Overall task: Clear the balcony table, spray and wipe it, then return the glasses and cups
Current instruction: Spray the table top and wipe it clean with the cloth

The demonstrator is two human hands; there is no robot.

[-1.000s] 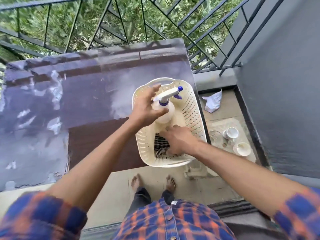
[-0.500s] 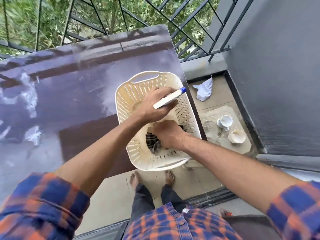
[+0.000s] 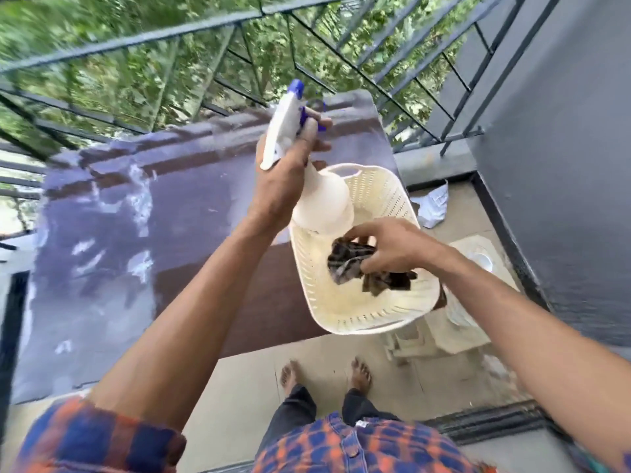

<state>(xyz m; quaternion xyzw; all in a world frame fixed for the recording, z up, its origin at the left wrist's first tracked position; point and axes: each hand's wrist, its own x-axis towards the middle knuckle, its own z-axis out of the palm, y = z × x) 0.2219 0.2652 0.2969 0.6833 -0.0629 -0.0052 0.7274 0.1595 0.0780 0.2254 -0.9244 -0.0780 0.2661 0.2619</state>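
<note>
Above the cream perforated plastic basket (image 3: 358, 322), the left hand (image 3: 286, 172) is gripping the white plastic spray bottle (image 3: 324, 203) by its neck; within it, the right hand (image 3: 389, 247) is pinching the dark checked cloth (image 3: 348, 264), likely limp and light.

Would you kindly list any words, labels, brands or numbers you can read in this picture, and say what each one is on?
None can be read.
Spray bottle in the left hand: plain, no label showing.
Basket and the cloth held by the right hand: no print.
Crumpled white wrapper on the floor: too blurred to tell.
</note>
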